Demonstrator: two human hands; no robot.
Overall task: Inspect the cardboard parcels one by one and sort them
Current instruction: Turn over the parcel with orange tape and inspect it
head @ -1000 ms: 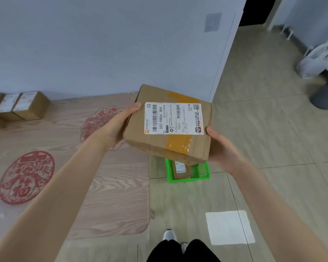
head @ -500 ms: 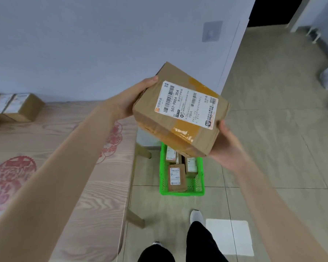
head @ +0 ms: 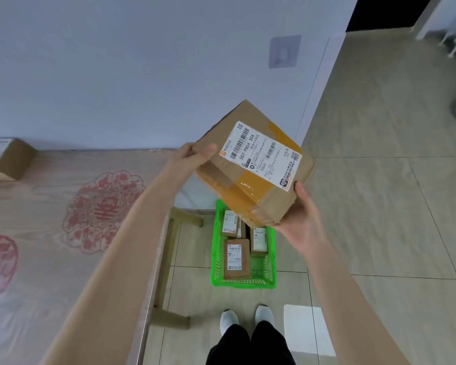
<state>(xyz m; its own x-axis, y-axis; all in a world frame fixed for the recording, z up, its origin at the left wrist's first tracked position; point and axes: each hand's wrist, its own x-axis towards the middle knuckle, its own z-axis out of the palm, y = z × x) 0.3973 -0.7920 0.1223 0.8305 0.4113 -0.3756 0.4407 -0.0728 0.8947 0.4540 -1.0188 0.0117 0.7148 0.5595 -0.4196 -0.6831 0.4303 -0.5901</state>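
I read "507-P804 304" and "P804" on the white label of the cardboard parcel. On the floor beneath it, a green basket holds several small labelled boxes. The parcel is tilted in the air. The left hand pinches its left corner, thumb on top. The right hand grips the lower right corner, its fingers hidden underneath.
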